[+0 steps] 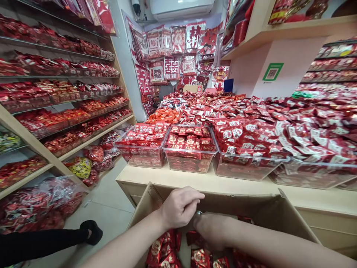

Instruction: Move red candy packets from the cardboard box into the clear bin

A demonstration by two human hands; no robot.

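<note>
Both my hands are over an open cardboard box point(267, 212) that holds red sweet packets point(164, 249). My left hand point(180, 207) hovers at the box's far wall with its fingers curled together, right against my right hand; something small and shiny shows at their tips, too small to name. My right hand point(209, 227) reaches down into the box just above the packets, back of the hand up. Its fingers are hidden.
A counter point(195, 182) behind the box carries clear plastic tubs point(189, 158) heaped with red wrapped sweets. Shelves point(55, 123) of red goods line the left wall, with bags point(50, 201) on the floor. A black-clad leg and shoe point(92, 230) lie at lower left.
</note>
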